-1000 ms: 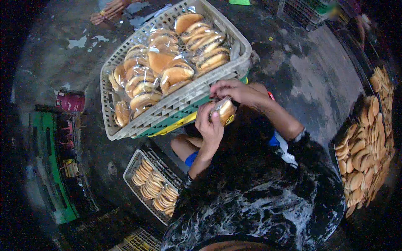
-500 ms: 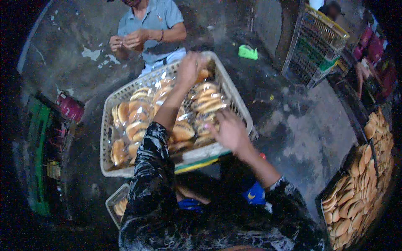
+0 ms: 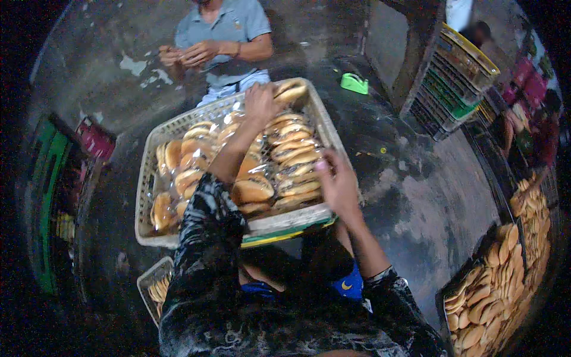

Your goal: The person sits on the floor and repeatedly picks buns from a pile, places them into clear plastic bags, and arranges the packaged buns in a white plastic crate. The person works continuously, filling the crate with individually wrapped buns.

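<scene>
A pale plastic crate [image 3: 141, 205] in front of me holds rows of filled buns [image 3: 295, 146], many in clear wrapping. My left hand [image 3: 262, 102] reaches across it to the far rim, beside a single bun [image 3: 290, 91] in the far right corner. Its fingers bend downward and their tips are hidden. At the crate's right wall, my right hand [image 3: 340, 185] lies against the near end of the right-hand row. Thumb and fingers are apart there, and no bun is gripped between them.
Across the crate, a person [image 3: 223, 44] in a grey-blue shirt holds both hands together. Stacked crates [image 3: 449, 77] stand at the far right, near a green tape dispenser [image 3: 354, 83]. Many loose buns [image 3: 485, 297] lie at the lower right. A smaller crate [image 3: 143, 288] sits at the lower left.
My left hand has drawn back slightly from the far corner, exposing the bun there. My right hand has shifted right, off the row's top to its side. The view has shifted slightly.
</scene>
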`<action>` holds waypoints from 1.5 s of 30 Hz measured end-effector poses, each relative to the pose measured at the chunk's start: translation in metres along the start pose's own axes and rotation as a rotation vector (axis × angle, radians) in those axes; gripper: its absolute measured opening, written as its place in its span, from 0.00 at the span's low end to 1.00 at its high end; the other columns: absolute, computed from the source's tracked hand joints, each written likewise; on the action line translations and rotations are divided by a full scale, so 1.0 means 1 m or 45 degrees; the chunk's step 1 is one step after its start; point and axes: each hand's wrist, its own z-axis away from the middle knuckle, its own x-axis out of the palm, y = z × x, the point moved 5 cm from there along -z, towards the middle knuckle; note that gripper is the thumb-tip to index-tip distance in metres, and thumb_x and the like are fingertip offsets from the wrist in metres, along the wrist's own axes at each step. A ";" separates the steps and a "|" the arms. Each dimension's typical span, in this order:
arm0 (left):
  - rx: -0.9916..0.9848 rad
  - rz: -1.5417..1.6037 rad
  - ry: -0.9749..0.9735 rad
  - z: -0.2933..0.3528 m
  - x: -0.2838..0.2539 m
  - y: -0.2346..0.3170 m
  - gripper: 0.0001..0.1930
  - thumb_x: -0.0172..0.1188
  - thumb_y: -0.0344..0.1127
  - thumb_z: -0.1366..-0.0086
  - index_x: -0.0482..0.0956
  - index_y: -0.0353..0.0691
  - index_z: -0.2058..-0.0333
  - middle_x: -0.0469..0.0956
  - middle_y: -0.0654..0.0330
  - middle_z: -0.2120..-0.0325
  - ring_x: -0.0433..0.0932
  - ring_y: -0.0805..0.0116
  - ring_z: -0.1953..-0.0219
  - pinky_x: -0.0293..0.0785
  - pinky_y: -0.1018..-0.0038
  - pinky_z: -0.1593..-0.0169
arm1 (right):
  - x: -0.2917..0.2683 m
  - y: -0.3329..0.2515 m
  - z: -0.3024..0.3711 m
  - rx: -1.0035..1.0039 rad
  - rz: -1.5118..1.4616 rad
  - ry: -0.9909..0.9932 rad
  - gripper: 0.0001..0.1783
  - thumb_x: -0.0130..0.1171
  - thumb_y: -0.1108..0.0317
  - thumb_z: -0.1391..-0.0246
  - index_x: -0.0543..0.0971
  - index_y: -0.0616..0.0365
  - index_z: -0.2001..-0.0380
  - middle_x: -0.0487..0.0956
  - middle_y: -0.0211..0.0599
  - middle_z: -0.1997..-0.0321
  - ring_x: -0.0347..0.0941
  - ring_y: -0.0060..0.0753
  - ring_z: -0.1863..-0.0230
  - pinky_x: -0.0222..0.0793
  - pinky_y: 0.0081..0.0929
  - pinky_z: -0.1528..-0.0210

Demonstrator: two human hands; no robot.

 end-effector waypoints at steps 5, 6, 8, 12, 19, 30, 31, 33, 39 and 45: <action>0.625 0.483 0.335 0.139 -0.121 0.066 0.19 0.55 0.28 0.54 0.71 0.38 0.59 0.65 0.54 0.53 0.56 0.52 0.46 0.50 0.61 0.43 | 0.012 0.003 0.010 0.618 -1.774 -0.534 0.33 0.40 0.45 0.49 0.63 0.64 0.51 0.68 0.43 0.50 0.66 0.36 0.51 0.61 0.31 0.49; 0.468 0.703 0.238 0.173 -0.135 0.073 0.20 0.53 0.29 0.50 0.70 0.41 0.55 0.59 0.53 0.48 0.50 0.53 0.42 0.45 0.59 0.41 | 0.008 0.004 0.030 0.650 -1.512 -0.371 0.29 0.44 0.50 0.48 0.63 0.62 0.50 0.67 0.40 0.50 0.66 0.34 0.52 0.61 0.30 0.48; -0.067 1.712 0.189 0.246 -0.133 0.061 0.30 0.54 0.36 0.46 0.55 0.37 0.45 0.46 0.55 0.42 0.41 0.58 0.39 0.39 0.60 0.40 | 0.002 0.004 0.076 0.444 -1.120 -0.550 0.29 0.53 0.62 0.53 0.61 0.59 0.47 0.67 0.34 0.49 0.64 0.29 0.50 0.59 0.25 0.48; -0.746 2.449 0.016 0.362 -0.078 0.078 0.37 0.60 0.34 0.50 0.51 0.34 0.45 0.58 0.55 0.47 0.58 0.64 0.45 0.51 0.71 0.43 | 0.012 -0.019 0.169 0.353 -0.765 -0.651 0.19 0.56 0.67 0.54 0.71 0.60 0.57 0.75 0.32 0.62 0.68 0.22 0.62 0.64 0.21 0.60; -0.669 2.521 -0.024 0.398 -0.088 0.101 0.32 0.55 0.37 0.45 0.51 0.33 0.45 0.59 0.54 0.48 0.59 0.65 0.46 0.56 0.71 0.45 | -0.022 -0.066 0.157 -0.070 -0.153 -0.432 0.08 0.52 0.66 0.52 0.74 0.59 0.76 0.73 0.32 0.73 0.67 0.26 0.68 0.61 0.22 0.65; -0.469 2.639 -0.291 0.378 -0.101 0.085 0.30 0.58 0.35 0.49 0.58 0.33 0.48 0.60 0.51 0.49 0.58 0.63 0.45 0.55 0.70 0.45 | 0.010 -0.051 0.181 1.098 -1.654 -0.984 0.12 0.52 0.63 0.51 0.69 0.59 0.66 0.72 0.32 0.70 0.67 0.21 0.71 0.65 0.19 0.70; -0.426 2.473 -0.211 0.374 -0.103 0.090 0.29 0.58 0.32 0.50 0.59 0.33 0.49 0.60 0.51 0.49 0.59 0.63 0.46 0.55 0.70 0.45 | 0.018 -0.036 0.187 1.218 -1.359 -0.960 0.12 0.51 0.64 0.52 0.69 0.59 0.65 0.72 0.33 0.68 0.68 0.21 0.69 0.66 0.19 0.70; -0.405 2.105 0.058 0.369 -0.104 0.093 0.29 0.60 0.24 0.54 0.61 0.32 0.51 0.65 0.51 0.53 0.64 0.64 0.50 0.58 0.71 0.47 | 0.028 -0.029 0.187 1.157 -0.992 -0.726 0.12 0.48 0.68 0.51 0.70 0.61 0.62 0.73 0.34 0.64 0.69 0.24 0.64 0.67 0.20 0.64; -0.640 2.403 0.013 0.369 -0.105 0.084 0.23 0.63 0.27 0.55 0.67 0.32 0.58 0.70 0.54 0.59 0.69 0.67 0.55 0.63 0.74 0.51 | 0.005 -0.082 0.160 0.260 -0.628 -0.677 0.12 0.53 0.67 0.52 0.73 0.61 0.64 0.74 0.30 0.66 0.68 0.26 0.63 0.63 0.21 0.59; -0.593 2.221 0.204 0.366 -0.100 0.080 0.08 0.57 0.31 0.46 0.68 0.36 0.72 0.69 0.66 0.75 0.68 0.78 0.71 0.63 0.82 0.64 | 0.012 -0.080 0.158 0.210 -0.789 -0.752 0.12 0.57 0.66 0.54 0.75 0.61 0.67 0.73 0.28 0.69 0.67 0.20 0.66 0.62 0.19 0.61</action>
